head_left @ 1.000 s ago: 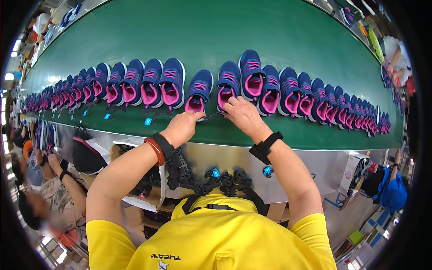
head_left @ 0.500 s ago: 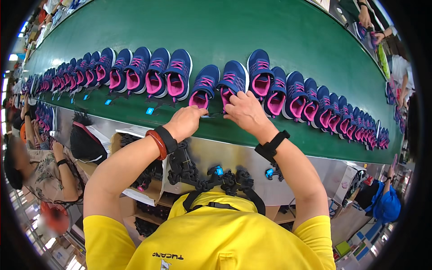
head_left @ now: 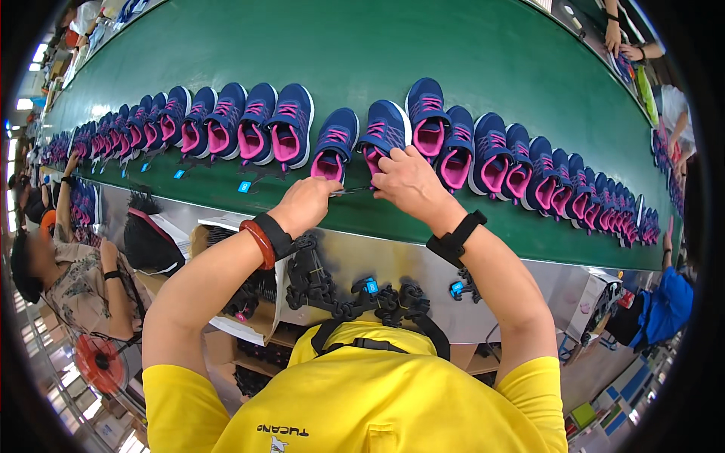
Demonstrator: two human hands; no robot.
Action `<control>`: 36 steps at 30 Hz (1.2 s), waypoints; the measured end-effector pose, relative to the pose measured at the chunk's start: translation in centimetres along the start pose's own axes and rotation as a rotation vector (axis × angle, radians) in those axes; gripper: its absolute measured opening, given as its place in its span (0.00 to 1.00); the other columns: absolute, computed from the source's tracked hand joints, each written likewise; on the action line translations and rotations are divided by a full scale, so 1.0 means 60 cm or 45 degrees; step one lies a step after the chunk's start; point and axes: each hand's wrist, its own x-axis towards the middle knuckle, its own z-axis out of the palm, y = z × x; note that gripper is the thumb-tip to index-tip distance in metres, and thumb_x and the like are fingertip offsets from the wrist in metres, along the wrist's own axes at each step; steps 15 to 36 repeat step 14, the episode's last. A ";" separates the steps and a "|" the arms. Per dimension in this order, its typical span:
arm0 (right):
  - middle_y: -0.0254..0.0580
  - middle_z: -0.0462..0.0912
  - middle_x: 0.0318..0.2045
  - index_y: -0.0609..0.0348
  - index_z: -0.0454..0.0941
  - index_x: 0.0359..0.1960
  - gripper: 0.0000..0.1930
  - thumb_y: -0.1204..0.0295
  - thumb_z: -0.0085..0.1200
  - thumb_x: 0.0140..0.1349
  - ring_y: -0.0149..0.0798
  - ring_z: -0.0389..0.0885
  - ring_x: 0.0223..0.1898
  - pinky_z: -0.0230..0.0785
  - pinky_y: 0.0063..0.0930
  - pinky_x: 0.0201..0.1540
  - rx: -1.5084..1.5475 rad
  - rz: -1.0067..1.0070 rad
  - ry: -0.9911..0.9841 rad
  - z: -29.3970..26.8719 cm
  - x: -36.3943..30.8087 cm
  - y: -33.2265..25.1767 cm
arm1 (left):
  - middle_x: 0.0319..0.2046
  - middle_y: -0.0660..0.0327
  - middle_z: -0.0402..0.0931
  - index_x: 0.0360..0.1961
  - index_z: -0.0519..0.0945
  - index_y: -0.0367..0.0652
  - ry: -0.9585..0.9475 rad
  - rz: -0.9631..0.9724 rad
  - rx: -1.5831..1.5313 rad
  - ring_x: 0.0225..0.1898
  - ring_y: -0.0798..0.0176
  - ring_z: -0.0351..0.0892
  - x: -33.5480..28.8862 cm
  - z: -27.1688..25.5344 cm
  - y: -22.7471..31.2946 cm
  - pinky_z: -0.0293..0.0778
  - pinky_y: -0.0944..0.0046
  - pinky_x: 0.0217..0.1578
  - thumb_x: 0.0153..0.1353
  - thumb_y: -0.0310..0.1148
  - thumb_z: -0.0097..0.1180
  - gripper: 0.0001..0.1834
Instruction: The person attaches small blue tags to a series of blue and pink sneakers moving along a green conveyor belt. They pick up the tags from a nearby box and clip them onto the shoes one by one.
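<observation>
At the near side of a green conveyor belt, both my hands work behind the heels of a pair of navy sneakers with pink laces and linings. My left hand is closed in a pinch just behind the heel of the left sneaker. At the heel of the right sneaker, my right hand is closed too, its fingers against the collar. A thin black plastic shoe hanger spans between my fingertips, partly hidden by them.
Matching sneakers line the belt to the left, several with black hangers and blue tags behind them. More sneakers stand to the right. Bundled black hangers hang below the belt edge. A co-worker sits at left, another at right.
The sneakers on the belt have shifted slightly left, and both my hands have moved left with them. The strip between my fingers shows more plainly. The left co-worker's arm now reaches up toward the belt.
</observation>
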 end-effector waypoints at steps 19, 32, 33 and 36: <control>0.39 0.76 0.42 0.50 0.78 0.42 0.18 0.71 0.63 0.46 0.43 0.73 0.46 0.63 0.43 0.51 0.399 0.296 0.361 -0.005 -0.104 0.008 | 0.71 0.49 0.45 0.67 0.61 0.61 -0.577 0.036 0.582 0.61 0.45 0.67 -0.007 -0.061 0.047 0.69 0.53 0.56 0.45 0.15 0.50 0.45; 0.39 0.76 0.42 0.50 0.78 0.42 0.18 0.71 0.63 0.46 0.43 0.73 0.46 0.63 0.43 0.51 0.399 0.296 0.361 -0.005 -0.104 0.008 | 0.71 0.49 0.45 0.67 0.61 0.61 -0.577 0.036 0.582 0.61 0.45 0.67 -0.007 -0.061 0.047 0.69 0.53 0.56 0.45 0.15 0.50 0.45; 0.39 0.76 0.42 0.50 0.78 0.42 0.18 0.71 0.63 0.46 0.43 0.73 0.46 0.63 0.43 0.51 0.399 0.296 0.361 -0.005 -0.104 0.008 | 0.71 0.49 0.45 0.67 0.61 0.61 -0.577 0.036 0.582 0.61 0.45 0.67 -0.007 -0.061 0.047 0.69 0.53 0.56 0.45 0.15 0.50 0.45; 0.39 0.76 0.42 0.50 0.78 0.42 0.18 0.71 0.63 0.46 0.43 0.73 0.46 0.63 0.43 0.51 0.399 0.296 0.361 -0.005 -0.104 0.008 | 0.71 0.49 0.45 0.67 0.61 0.61 -0.577 0.036 0.582 0.61 0.45 0.67 -0.007 -0.061 0.047 0.69 0.53 0.56 0.45 0.15 0.50 0.45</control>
